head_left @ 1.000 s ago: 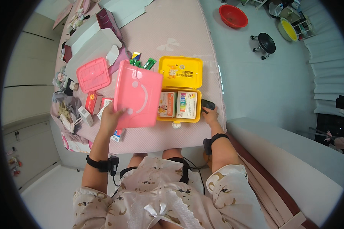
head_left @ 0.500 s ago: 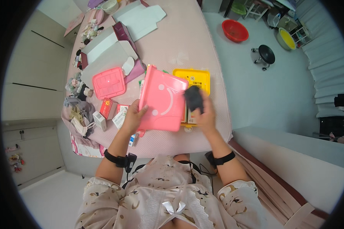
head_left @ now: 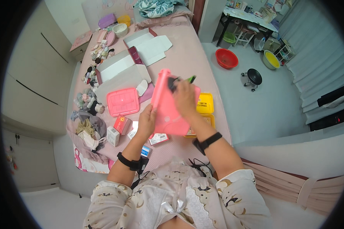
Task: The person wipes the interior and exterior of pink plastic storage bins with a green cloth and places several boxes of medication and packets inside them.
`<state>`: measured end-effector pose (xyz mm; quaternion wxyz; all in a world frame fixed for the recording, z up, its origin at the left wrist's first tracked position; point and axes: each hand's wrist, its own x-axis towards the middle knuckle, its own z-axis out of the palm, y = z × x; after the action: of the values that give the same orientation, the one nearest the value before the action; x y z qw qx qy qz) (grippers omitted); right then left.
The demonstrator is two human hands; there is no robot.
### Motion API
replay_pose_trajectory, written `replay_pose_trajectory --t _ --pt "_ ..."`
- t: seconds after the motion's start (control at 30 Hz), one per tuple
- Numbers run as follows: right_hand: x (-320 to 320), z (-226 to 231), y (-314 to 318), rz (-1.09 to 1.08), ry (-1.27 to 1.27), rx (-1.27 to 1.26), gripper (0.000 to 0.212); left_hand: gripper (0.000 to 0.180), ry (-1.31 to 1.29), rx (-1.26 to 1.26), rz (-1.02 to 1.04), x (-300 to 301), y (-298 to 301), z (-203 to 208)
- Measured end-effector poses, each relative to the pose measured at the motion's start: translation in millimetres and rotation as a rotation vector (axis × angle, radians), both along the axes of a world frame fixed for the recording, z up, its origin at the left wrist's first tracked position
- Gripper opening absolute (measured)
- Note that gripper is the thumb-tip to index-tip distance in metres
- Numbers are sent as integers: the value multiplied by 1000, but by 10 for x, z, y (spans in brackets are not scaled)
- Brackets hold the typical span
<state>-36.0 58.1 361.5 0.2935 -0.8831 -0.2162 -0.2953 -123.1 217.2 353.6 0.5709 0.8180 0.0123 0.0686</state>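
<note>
We note the pink container (head_left: pixel 174 121) in front of the person, raised above the bed (head_left: pixel 181 49), its long axis running away from the body and its far end leaning slightly right. The left hand (head_left: pixel 146 120) is nearer the container's left side; its fingers are clamped there, with the thumb on the upturned face. The right hand (head_left: pixel 185 97) stands over the right, far portion of that face, its fingers apparently closed on a dark item (head_left: pixel 172 84). Relative to the right knuckles, we locate this item to the left, towards the container's far left corner; we cannot tell whether it touches the surface. A green-and-black piece (head_left: pixel 191 79) shows beyond the right hand; whether it is held is unclear. We find the yellow box (head_left: pixel 213 121) just right of the container, partly hidden.
</note>
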Motion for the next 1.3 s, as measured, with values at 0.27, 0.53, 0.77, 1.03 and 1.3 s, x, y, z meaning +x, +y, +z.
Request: replay_pose_trajectory --t 0.27,0.53,0.77,1.03,1.3 --pt "-492 15 368 202 -22 -224 13 30 -77 -35 22 132 503 36" --pt "-73 78 198 -39 78 119 30 31 -153 -189 -27 71 530 84" --pt "-786 -2 718 317 67 -141 25 31 -133 -271 14 143 633 37" --pt "3 313 374 -152 70 332 44 32 -144 -307 -7 -51 503 58" --pt "-422 463 820 -178 81 -208 53 33 -153 -267 13 -83 504 85"
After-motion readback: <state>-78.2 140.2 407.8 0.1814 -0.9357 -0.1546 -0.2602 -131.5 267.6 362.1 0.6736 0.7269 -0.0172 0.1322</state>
